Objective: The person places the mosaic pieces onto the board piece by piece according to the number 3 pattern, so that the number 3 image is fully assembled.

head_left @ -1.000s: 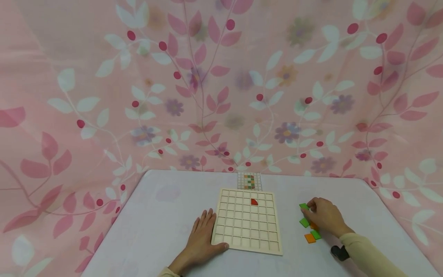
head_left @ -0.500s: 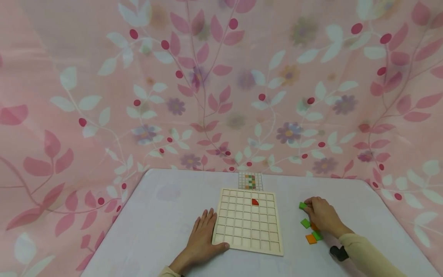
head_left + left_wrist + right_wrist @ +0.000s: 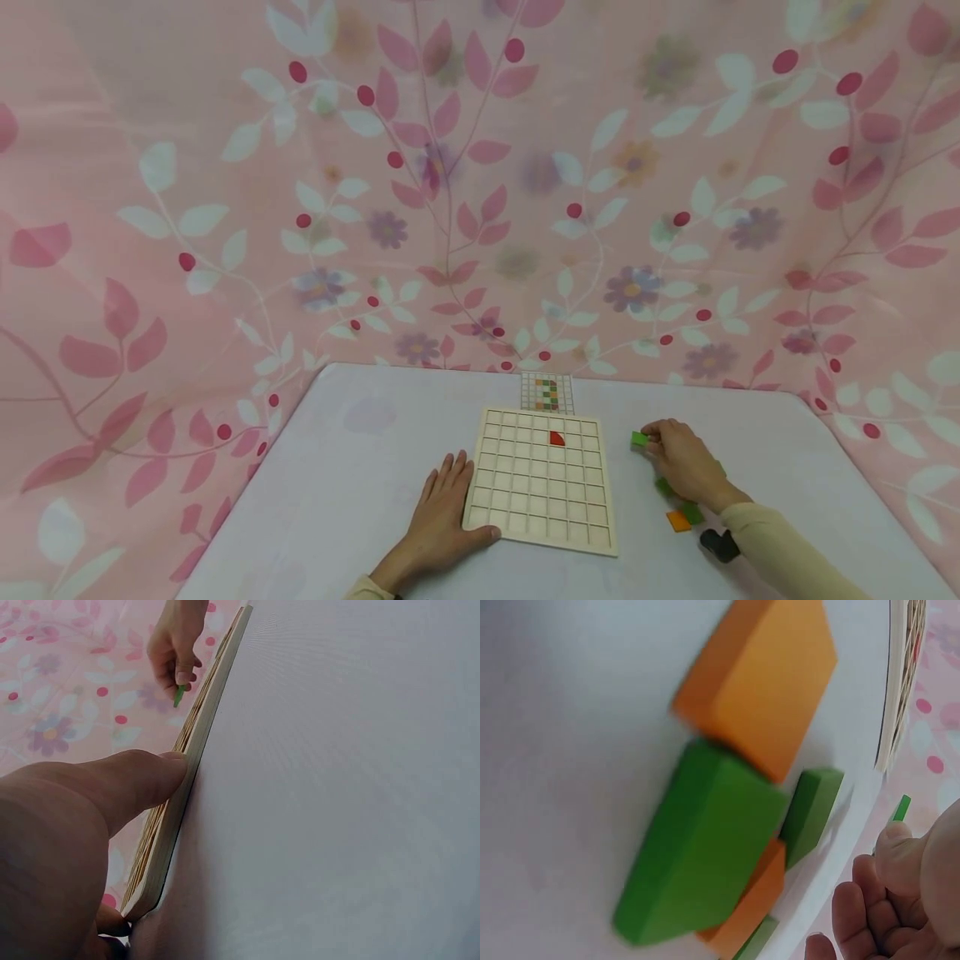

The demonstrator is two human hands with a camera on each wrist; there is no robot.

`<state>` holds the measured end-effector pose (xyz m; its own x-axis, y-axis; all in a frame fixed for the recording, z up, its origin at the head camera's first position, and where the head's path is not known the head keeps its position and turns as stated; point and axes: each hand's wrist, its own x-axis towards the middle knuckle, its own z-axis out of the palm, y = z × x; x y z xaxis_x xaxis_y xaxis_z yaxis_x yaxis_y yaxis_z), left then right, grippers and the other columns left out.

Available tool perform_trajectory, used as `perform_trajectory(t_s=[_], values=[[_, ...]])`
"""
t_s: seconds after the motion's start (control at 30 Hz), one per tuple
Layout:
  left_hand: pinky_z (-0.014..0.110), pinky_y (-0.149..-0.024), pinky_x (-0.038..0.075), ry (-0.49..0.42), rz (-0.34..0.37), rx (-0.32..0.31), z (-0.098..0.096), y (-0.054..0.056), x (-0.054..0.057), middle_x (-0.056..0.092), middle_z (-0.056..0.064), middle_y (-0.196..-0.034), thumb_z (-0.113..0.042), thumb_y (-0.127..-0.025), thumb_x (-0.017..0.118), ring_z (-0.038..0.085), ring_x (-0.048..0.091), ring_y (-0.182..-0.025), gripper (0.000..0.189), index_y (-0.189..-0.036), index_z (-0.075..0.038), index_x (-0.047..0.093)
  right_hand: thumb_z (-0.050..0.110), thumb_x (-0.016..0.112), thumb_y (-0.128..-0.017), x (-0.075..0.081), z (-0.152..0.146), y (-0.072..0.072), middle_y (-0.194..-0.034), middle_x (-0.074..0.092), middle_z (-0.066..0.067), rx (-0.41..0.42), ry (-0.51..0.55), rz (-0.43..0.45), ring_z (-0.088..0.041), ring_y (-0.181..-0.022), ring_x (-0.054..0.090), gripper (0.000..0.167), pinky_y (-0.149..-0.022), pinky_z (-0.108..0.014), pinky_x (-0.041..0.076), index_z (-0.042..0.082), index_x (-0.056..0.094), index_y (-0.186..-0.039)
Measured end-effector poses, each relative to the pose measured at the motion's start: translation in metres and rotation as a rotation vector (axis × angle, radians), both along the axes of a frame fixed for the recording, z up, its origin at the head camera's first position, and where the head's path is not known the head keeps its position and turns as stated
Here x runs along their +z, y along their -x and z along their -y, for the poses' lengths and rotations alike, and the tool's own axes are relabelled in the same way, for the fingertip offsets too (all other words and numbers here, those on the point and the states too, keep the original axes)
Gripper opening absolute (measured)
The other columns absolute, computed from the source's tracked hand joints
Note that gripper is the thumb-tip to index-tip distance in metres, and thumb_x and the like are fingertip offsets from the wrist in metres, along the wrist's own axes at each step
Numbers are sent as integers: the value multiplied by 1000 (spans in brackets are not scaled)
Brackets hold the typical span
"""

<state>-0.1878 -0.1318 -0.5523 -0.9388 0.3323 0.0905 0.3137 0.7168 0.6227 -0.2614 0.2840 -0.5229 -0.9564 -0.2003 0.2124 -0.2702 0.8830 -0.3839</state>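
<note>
The left hand [image 3: 441,518] lies spread against the board [image 3: 525,485]; the right hand [image 3: 686,461], pinching just one end, could drop the green tile [image 3: 638,439].

a white table [image 3: 367,475] bears a grid board [image 3: 540,481], a patterned card [image 3: 547,393], green tiles [image 3: 705,847] and orange tiles [image 3: 780,682]

The tile [image 3: 639,438] in the right hand [image 3: 684,460] is bright green; by its wrist lie an orange tile [image 3: 678,522] and more green tiles [image 3: 712,855]. Beside the left hand [image 3: 442,512], the cream board [image 3: 540,479] has a square grid and one red piece [image 3: 557,438]. Beyond both hands, a gridded white card [image 3: 547,393] bears green and orange squares; the cloth [image 3: 517,179] behind is floral pink.
</note>
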Motion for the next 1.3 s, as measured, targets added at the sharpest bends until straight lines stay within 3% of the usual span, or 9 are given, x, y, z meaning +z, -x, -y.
perform_trajectory(t_s=[0.3, 0.7, 1.3], values=[[69, -129, 12, 41, 9, 7, 0, 0, 1, 22, 26, -174, -64, -86, 75, 44, 14, -164, 113, -163, 6, 31, 4, 66, -101, 3, 18, 1, -103, 67, -8, 19, -2, 14, -25, -96, 60, 22, -87, -49, 56, -5, 67, -121], [69, -129, 11, 43, 7, 6, 0, 0, 0, 22, 25, -174, -63, -86, 75, 44, 14, -164, 112, -163, 6, 32, 1, 68, -99, 6, 35, 11, -101, 68, -8, 70, -2, -52, -24, -94, 62, 19, -84, -46, 56, -4, 68, -117], [71, -128, 10, -5, -11, -7, 1, -1, -2, 22, 26, -174, -64, -87, 75, 47, 13, -164, 112, -163, 6, 31, 1, 70, -96, 3, 66, 24, -104, 69, -8, 97, 20, -19, -22, -96, 60, 19, -85, -44, 56, -1, 69, -115]])
